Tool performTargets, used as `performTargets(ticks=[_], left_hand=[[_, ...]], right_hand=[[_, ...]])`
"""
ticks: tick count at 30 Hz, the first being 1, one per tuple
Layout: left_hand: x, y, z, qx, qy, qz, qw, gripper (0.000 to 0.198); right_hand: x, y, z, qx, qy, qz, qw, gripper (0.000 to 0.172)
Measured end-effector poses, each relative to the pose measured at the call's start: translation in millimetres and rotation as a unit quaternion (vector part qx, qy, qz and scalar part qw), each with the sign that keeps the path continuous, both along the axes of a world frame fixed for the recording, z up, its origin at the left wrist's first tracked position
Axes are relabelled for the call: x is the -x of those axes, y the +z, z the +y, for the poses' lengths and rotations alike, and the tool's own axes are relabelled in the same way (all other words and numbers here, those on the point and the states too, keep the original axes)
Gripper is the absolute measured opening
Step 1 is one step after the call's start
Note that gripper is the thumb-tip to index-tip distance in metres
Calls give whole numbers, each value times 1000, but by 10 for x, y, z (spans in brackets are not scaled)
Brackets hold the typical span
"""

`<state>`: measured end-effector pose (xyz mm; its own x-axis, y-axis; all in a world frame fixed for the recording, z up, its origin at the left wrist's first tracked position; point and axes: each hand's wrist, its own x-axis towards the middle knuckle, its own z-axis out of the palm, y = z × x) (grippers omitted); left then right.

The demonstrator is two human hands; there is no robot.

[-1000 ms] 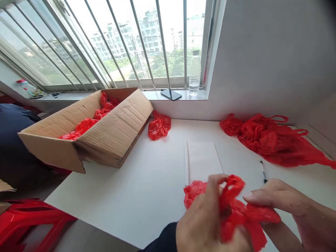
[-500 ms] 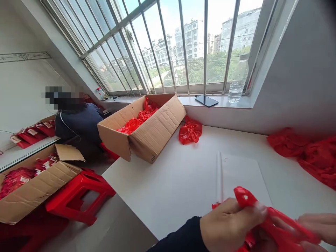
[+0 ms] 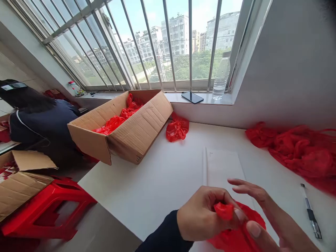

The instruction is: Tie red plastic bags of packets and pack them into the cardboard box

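A: Where's the crumpled red plastic bag (image 3: 236, 234)?
B: Low on the white table (image 3: 157, 182). Left hand (image 3: 204, 218) pinches its bunched top; right hand (image 3: 265, 220) spread open, thumb against the bag's right side.

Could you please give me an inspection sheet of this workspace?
Surface: white table, paper sheet lying flat.
Job's things: red plastic bag gripped by left hand; right hand touches it.
Clutter: cardboard box of red bags, tied red bag, red bag pile, pen.
Fingers: left closed on bag; right spread.
Cables: nothing seen.
Surroundings: barred window, water bottle, phone, red stool, seated person.
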<state>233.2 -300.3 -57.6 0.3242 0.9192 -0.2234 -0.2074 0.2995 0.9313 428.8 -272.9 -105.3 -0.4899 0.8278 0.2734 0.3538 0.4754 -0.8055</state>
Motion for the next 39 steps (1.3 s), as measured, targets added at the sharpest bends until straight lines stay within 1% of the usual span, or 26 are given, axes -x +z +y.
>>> performTargets(ticks=[1, 3, 4, 5, 6, 7, 10, 11, 12, 13, 15, 16, 18, 21, 24, 26, 28, 29, 31, 33, 35, 37, 39], left_hand=[[15, 21, -12, -23, -10, 11, 1000, 26], [46, 42, -36, -82, -17, 66, 994, 13], [60, 34, -44, -114, -9, 103, 988, 11], [72, 8, -47, -149, 6, 142, 978, 13], [81, -37, -45, -191, 30, 183, 964, 17], [88, -100, -39, -242, 61, 221, 943, 20], [95, -354, -10, -385, 145, 313, 856, 29], [96, -436, -1, -414, 160, 325, 835, 31], [97, -503, 6, -430, 171, 328, 824, 32], [100, -553, 10, -438, 180, 324, 819, 31], [109, -592, 17, -452, 188, 317, 812, 33], [115, -588, 19, -459, 185, 321, 807, 34], [129, -560, 22, -471, 171, 347, 792, 40], [175, -565, -12, -470, 145, 397, 775, 48], [307, -683, -145, -461, 128, 426, 768, 51], [456, -791, -274, -462, 118, 449, 756, 52], [613, -882, -390, -456, 100, 473, 747, 53], [676, -915, -432, -447, 93, 481, 749, 52], [734, -950, -466, -424, 91, 484, 760, 48], [684, -959, -438, -407, 93, 479, 772, 45], [545, -971, -373, -411, 81, 478, 772, 52], [369, -1012, -303, -420, 44, 495, 759, 58], [209, -1087, -252, -421, 11, 527, 738, 58]], right_hand=[[29, 15, 23, 61, 30, 8, 998, 39], [84, 36, 54, 177, 76, 34, 981, 41], [112, 48, 61, 219, 84, 47, 971, 41], [138, 63, 62, 246, 86, 57, 964, 42], [163, 79, 60, 258, 81, 62, 961, 42], [187, 94, 59, 261, 70, 64, 961, 42], [240, 102, 79, 248, 41, 60, 966, 41], [250, 89, 95, 248, 47, 53, 966, 41], [257, 71, 113, 253, 62, 47, 964, 41], [260, 52, 131, 261, 84, 45, 961, 41], [264, 22, 162, 267, 121, 59, 954, 37], [266, 18, 171, 265, 128, 71, 953, 33], [267, 32, 176, 261, 115, 88, 954, 27], [228, 76, 162, 243, 72, 88, 963, 24], [63, 48, 166, 214, 9, 37, 976, 26], [-119, -49, 187, 205, -59, -22, 977, 28], [-307, -189, 205, 205, -115, -59, 970, 29], [-380, -259, 205, 208, -131, -62, 967, 29], [-451, -363, 175, 215, -137, -35, 966, 28], [-406, -399, 102, 215, -139, 11, 967, 26], [-269, -390, -11, 192, -156, 42, 968, 22], [-90, -398, -149, 113, -173, 38, 978, 14], [79, -474, -289, -1, -170, 10, 985, 7]])
